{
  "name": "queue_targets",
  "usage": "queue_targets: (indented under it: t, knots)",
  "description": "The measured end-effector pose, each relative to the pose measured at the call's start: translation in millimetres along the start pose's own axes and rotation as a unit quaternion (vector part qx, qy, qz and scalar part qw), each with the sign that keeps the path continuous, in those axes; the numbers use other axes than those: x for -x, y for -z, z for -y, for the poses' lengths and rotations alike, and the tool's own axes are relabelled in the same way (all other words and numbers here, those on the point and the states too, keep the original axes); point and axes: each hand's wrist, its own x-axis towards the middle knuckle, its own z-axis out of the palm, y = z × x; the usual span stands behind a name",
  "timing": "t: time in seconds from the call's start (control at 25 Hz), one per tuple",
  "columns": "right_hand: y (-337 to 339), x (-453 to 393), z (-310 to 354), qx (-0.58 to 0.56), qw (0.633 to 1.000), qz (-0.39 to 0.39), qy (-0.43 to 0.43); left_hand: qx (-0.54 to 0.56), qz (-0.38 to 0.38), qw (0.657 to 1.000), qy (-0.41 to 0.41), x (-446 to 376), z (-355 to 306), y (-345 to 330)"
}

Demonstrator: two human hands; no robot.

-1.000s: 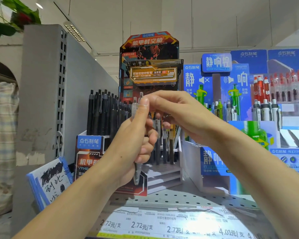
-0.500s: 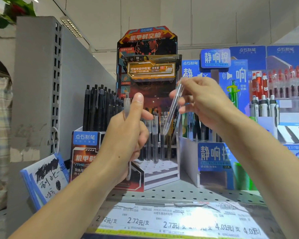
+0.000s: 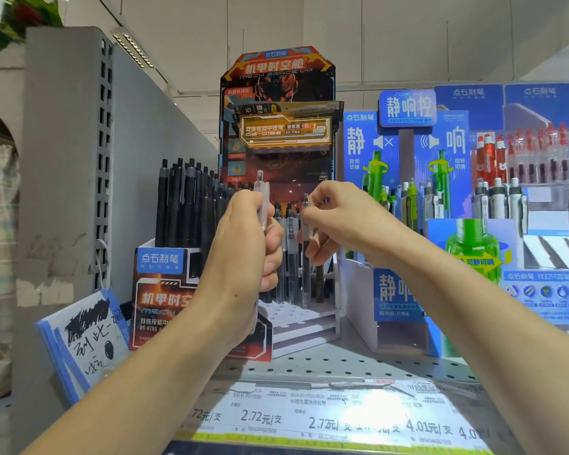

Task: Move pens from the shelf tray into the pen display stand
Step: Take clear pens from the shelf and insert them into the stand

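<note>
My left hand [image 3: 243, 257] grips a clear pen [image 3: 262, 198] upright in its fist, the cap end sticking up above the thumb. My right hand [image 3: 339, 221] pinches a second clear pen [image 3: 306, 284] near its top and holds it upright, its tip down at the white stepped base of the pen display stand [image 3: 296, 318]. A few clear pens stand in the stand's holes between my hands. The stand has a tall red and black backboard [image 3: 276, 80]. The shelf tray is hidden from view.
Black pens [image 3: 184, 205] fill a box on the left. A blue pen display [image 3: 404, 165] with green and white pens stands on the right. A handwritten sign [image 3: 86, 333] leans at the left. Price labels [image 3: 309, 418] run along the perforated shelf edge.
My right hand took one clear pen away from my left hand, tilted it, then brought it down upright into the stand. My left hand kept its pen and barely moved.
</note>
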Motion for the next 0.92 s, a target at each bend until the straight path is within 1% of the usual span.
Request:
queue_targets:
  t: [0.2,0.36,0.6,0.92]
  knots:
    - [-0.5,-3.7,-3.7,0.031,0.998,-0.047,0.007,-0.037,-0.026,0.998,-0.032,-3.6,3.5,-1.9]
    - [-2.1,-5.6,-8.0,0.033,0.999,-0.024,-0.005,-0.06,-0.03,0.997,-0.043,-4.5,6.6,-0.3]
    - [-5.3,-6.3,-9.8,0.044,0.999,-0.008,-0.001,-0.07,-0.027,0.996,-0.049,-4.3,8.0,2.6]
    - [-4.6,-6.9,-11.8,0.085,0.996,-0.023,0.028,-0.073,-0.021,0.996,-0.053,-3.6,7.7,3.6]
